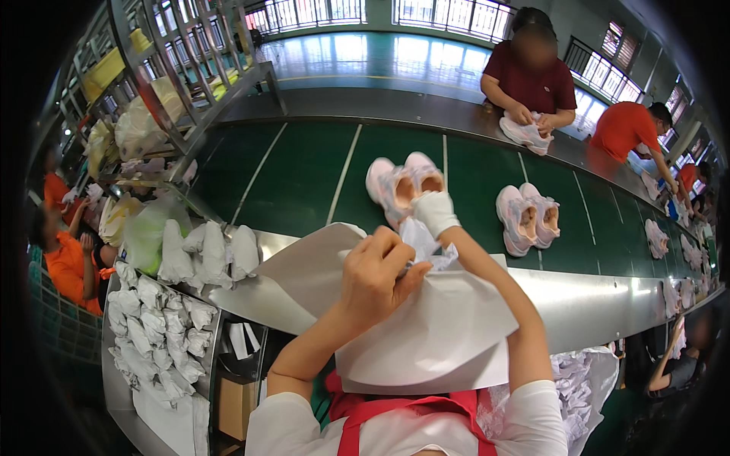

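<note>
My left hand [376, 273], bare, is closed with thumb and fingers pinching crumpled white paper [420, 239]. Large white paper sheets [426, 334] spread beneath it, over the metal edge in front of me. Beyond it, my right hand [436, 213] wears a white glove and reaches over the green conveyor belt [304, 163]. It appears closed on the near end of a pale pink sneaker [423, 173], though the glove's back hides most of the fingers. The other sneaker of this pair [388, 186] lies against it on the left.
Another pair of pink sneakers [526, 220] sits on the belt to the right. White paper-wrapped bundles [163, 334] cover a side table at left, near a metal rack [186, 76]. Across the belt, a person in dark red [528, 83] handles a shoe. Crumpled paper [582, 387] fills a bag at lower right.
</note>
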A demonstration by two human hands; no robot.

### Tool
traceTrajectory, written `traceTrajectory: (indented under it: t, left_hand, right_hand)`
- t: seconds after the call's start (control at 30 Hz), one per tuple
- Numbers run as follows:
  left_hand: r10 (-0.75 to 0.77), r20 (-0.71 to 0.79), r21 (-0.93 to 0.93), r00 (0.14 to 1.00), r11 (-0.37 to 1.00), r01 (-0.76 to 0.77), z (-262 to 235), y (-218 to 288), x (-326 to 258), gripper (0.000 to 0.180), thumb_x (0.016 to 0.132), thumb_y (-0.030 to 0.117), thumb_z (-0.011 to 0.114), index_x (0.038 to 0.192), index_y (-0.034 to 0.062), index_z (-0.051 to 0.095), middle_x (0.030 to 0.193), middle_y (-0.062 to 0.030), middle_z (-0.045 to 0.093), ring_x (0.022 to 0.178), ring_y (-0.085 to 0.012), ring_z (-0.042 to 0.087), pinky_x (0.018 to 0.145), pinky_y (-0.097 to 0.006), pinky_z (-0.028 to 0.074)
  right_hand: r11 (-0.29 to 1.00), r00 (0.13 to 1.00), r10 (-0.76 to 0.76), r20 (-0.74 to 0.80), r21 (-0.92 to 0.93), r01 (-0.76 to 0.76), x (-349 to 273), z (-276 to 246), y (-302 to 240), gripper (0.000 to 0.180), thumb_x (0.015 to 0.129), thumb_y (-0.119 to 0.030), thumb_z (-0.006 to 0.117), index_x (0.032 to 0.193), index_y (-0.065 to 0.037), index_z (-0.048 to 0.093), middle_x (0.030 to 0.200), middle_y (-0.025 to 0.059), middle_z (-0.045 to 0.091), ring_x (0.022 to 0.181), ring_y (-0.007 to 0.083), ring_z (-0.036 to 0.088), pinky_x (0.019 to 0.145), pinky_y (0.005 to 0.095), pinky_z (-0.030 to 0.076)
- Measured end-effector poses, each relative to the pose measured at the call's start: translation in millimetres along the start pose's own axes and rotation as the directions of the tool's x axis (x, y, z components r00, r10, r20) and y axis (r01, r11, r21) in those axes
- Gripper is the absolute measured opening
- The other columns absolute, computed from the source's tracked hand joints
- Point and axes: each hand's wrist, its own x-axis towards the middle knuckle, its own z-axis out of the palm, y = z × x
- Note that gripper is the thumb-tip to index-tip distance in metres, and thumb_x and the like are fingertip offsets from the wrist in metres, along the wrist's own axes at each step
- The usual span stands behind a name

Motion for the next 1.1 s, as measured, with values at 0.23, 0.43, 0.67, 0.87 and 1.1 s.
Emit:
traceTrajectory:
  t: [0.23,0.43,0.67,0.87,1.1]
  left_hand:
    - [-0.004,-0.170,0.262,0.985,0.964,0.050,-11,-40,6,0.021,0.081,0.013,0.066,0.070,0.0038,0.052,0.068,-0.0084,0.050,0.053,-0.0249,0.047,0.052,-0.035,0.036]
    - [-0.052,-0.250,0.332,0.967,0.933,0.136,10,-40,11,0.021,0.082,0.016,0.067,0.071,0.0054,0.052,0.067,-0.0060,0.054,0.056,-0.0243,0.048,0.053,-0.034,0.036]
    - [-0.442,0.038,-0.701,0.896,0.627,0.339,29,1,15,0.025,0.092,0.026,0.059,0.098,0.0018,0.055,0.073,0.0014,0.053,0.067,-0.0038,0.046,0.064,-0.017,0.037]
    - [-0.505,0.469,-0.859,0.725,-0.070,0.507,41,2,9,0.038,0.086,0.031,0.067,0.111,0.0063,0.052,0.090,-0.0019,0.059,0.080,-0.0033,0.054,0.073,-0.017,0.042]
    - [-0.316,0.114,-0.320,0.942,0.886,0.336,42,20,-6,0.080,0.068,0.032,0.080,0.129,0.0011,0.039,0.121,-0.0171,0.053,0.108,-0.0303,0.053,0.092,-0.038,0.040]
  right_hand:
    - [0.886,0.988,0.143,0.061,0.437,-0.156,-11,-86,30,0.046,0.080,-0.029,0.058,0.122,-0.011,0.054,0.124,0.0168,0.055,0.107,0.0281,0.057,0.092,0.0330,0.045]
    - [0.456,0.748,0.328,-0.576,0.791,0.409,-136,-235,-42,0.061,0.082,-0.033,0.063,0.131,-0.004,0.042,0.124,0.0108,0.053,0.103,0.0198,0.053,0.090,0.0284,0.042]
    - [0.352,0.935,0.108,-0.338,0.892,0.283,-149,-170,-71,0.101,0.063,-0.046,0.078,0.139,-0.002,0.029,0.135,0.0106,0.041,0.119,0.0234,0.043,0.099,0.0311,0.035]
    - [-0.141,1.000,0.003,0.016,0.990,-0.016,-148,-160,-66,0.119,0.051,-0.043,0.089,0.141,-0.001,0.024,0.138,0.0085,0.038,0.123,0.0203,0.039,0.103,0.0320,0.031]
    - [0.115,0.978,0.207,-0.010,0.993,-0.014,-153,-167,-40,0.045,0.068,-0.008,0.078,0.108,-0.004,0.060,0.095,0.0047,0.065,0.083,0.0146,0.062,0.076,0.0276,0.049]
